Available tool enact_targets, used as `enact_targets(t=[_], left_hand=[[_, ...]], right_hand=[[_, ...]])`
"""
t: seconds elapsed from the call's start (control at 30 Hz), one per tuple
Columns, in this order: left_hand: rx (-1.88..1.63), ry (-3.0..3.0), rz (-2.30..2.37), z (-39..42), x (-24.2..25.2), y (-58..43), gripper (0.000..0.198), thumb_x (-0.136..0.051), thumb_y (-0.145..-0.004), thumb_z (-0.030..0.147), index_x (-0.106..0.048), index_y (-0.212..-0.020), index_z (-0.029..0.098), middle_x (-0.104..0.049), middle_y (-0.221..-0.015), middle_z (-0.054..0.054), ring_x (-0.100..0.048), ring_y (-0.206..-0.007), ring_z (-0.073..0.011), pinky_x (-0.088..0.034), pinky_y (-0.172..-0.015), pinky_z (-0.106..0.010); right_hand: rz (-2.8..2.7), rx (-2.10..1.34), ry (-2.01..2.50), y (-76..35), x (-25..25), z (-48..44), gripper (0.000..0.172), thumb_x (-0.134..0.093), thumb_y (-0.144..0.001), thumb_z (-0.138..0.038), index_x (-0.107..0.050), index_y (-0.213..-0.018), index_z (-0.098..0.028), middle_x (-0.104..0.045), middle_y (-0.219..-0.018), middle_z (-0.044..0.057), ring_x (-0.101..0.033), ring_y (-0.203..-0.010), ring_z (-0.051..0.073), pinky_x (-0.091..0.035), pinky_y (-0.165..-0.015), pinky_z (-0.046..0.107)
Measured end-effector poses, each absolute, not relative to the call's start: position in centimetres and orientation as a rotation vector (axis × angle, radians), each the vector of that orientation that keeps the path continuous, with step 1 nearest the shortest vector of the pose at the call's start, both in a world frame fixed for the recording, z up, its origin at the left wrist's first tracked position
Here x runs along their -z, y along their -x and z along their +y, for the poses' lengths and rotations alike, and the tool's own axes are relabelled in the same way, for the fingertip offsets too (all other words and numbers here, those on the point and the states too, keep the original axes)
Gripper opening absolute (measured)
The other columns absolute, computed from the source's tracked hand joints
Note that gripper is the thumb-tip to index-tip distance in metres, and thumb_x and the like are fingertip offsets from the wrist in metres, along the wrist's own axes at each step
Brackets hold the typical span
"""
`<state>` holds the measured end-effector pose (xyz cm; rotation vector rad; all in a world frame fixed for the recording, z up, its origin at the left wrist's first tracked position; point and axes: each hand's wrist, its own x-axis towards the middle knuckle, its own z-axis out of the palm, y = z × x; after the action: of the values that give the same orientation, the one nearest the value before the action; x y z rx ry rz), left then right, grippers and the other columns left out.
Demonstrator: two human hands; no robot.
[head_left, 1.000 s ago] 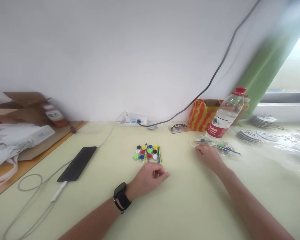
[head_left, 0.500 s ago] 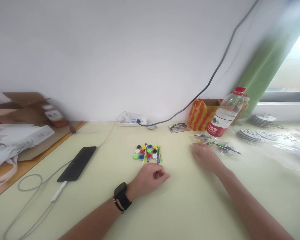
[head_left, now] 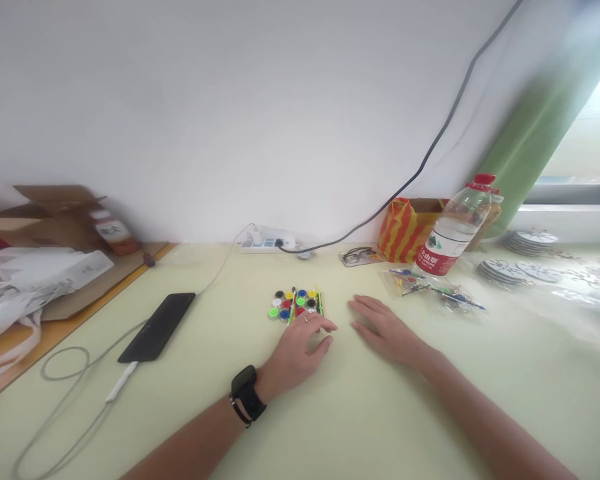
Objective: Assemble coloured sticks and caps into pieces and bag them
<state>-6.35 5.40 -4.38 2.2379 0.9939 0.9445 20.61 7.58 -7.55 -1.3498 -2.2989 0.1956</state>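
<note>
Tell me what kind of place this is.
Probably a home or office desk for small crafts: a power strip by the wall, a plugged-in phone, and coloured round pieces with sticks by the left hand.

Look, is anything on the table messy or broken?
Nothing looks spilled or broken. The coloured buttons sit in tidy rows by the left hand. Only the small drink bottle far left looks off: it leans tilted by a cardboard box.
</note>
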Motion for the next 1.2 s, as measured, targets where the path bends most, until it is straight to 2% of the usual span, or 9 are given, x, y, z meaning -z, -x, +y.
enact_targets(t=[0.27, 0.33, 0.4, 0.5, 0.6, 0.7, 0.83, 1.0, 1.2], left_hand=[[-1.208, -2.317, 1.352, 7.8, 4.2, 7.3, 0.024, -0.052, -0.099, 0.018, -0.061, -0.12, 0.025, -0.066, -0.124, -0.006, -0.056, -0.123, -0.0263, -0.043, -0.11, -0.047], [-1.191, -2.37, 1.491, 8.8, 4.4, 8.1, 0.032, -0.052, -0.1, 0.021, -0.057, -0.131, 0.023, -0.061, -0.139, -0.009, -0.047, -0.136, -0.0298, -0.038, -0.115, -0.051], [-1.069, -2.441, 1.602, 9.6, 4.9, 8.8, 0.043, -0.048, -0.102, 0.025, -0.049, -0.146, 0.025, -0.049, -0.154, -0.008, -0.032, -0.149, -0.0331, -0.032, -0.119, -0.057], [-0.85, -2.466, 1.683, 10.2, 6.0, 9.4, 0.05, -0.041, -0.105, 0.029, -0.04, -0.154, 0.026, -0.037, -0.163, -0.005, -0.022, -0.154, -0.0369, -0.029, -0.119, -0.064], [-0.777, -2.443, 1.7, 10.5, 6.9, 9.5, 0.048, -0.036, -0.105, 0.029, -0.047, -0.151, 0.023, -0.039, -0.163, -0.005, -0.023, -0.153, -0.0377, -0.029, -0.119, -0.066], [-0.839, -2.428, 1.636, 11.1, 7.4, 9.7, 0.048, -0.03, -0.106, 0.027, -0.05, -0.148, 0.018, -0.045, -0.158, -0.008, -0.028, -0.153, -0.0313, -0.029, -0.122, -0.06], [-0.898, -2.46, 1.511, 12.3, 7.6, 10.0, 0.046, -0.032, -0.103, 0.018, -0.056, -0.142, 0.016, -0.054, -0.151, -0.011, -0.041, -0.147, -0.0234, -0.026, -0.127, -0.054], [-0.87, -2.41, 1.573, 12.8, 7.4, 9.9, 0.043, -0.04, -0.102, 0.021, -0.059, -0.14, 0.018, -0.052, -0.153, -0.011, -0.036, -0.149, -0.0312, -0.033, -0.121, -0.06], [-0.845, -2.384, 1.503, 12.5, 7.2, 10.2, 0.042, -0.047, -0.101, 0.026, -0.061, -0.141, 0.024, -0.05, -0.155, -0.01, -0.033, -0.151, -0.0314, -0.03, -0.122, -0.061]], right_hand=[[-2.349, -0.207, 1.334, -19.1, 7.1, 6.7, 0.068, -0.048, -0.102, -0.053, -0.03, -0.162, -0.025, -0.038, -0.164, 0.011, -0.035, -0.151, 0.03, -0.032, -0.123, 0.054], [-2.373, -0.222, 1.275, -18.2, 6.6, 6.6, 0.07, -0.049, -0.102, -0.054, -0.027, -0.163, -0.027, -0.036, -0.166, 0.009, -0.034, -0.152, 0.029, -0.033, -0.124, 0.053], [-2.409, -0.239, 1.183, -17.0, 6.1, 6.7, 0.069, -0.05, -0.102, -0.051, -0.027, -0.163, -0.031, -0.034, -0.167, 0.006, -0.032, -0.153, 0.029, -0.033, -0.124, 0.052], [-2.432, -0.234, 1.051, -14.8, 5.6, 7.6, 0.067, -0.052, -0.102, -0.045, -0.028, -0.162, -0.029, -0.034, -0.167, 0.005, -0.03, -0.154, 0.027, -0.033, -0.125, 0.049], [-2.43, -0.198, 0.971, -12.7, 5.5, 9.2, 0.054, -0.048, -0.104, -0.039, -0.038, -0.155, -0.025, -0.038, -0.164, 0.008, -0.029, -0.154, 0.027, -0.03, -0.126, 0.051], [-2.458, -0.196, 0.89, -11.0, 5.4, 10.7, 0.038, -0.044, -0.106, -0.034, -0.05, -0.142, -0.024, -0.047, -0.158, 0.009, -0.033, -0.152, 0.026, -0.026, -0.126, 0.052], [-2.469, -0.244, 0.834, -10.0, 5.1, 11.7, 0.029, -0.044, -0.105, -0.028, -0.053, -0.132, -0.023, -0.058, -0.144, 0.01, -0.045, -0.142, 0.024, -0.03, -0.124, 0.05], [-2.391, -0.304, 0.811, -10.1, 5.0, 11.6, 0.017, -0.047, -0.103, -0.022, -0.057, -0.116, -0.024, -0.063, -0.128, 0.009, -0.054, -0.127, 0.023, -0.04, -0.116, 0.045], [-2.336, -0.333, 0.859, -10.2, 5.1, 11.7, 0.012, -0.049, -0.102, -0.021, -0.055, -0.111, -0.025, -0.062, -0.123, 0.009, -0.057, -0.119, 0.024, -0.05, -0.104, 0.044]])
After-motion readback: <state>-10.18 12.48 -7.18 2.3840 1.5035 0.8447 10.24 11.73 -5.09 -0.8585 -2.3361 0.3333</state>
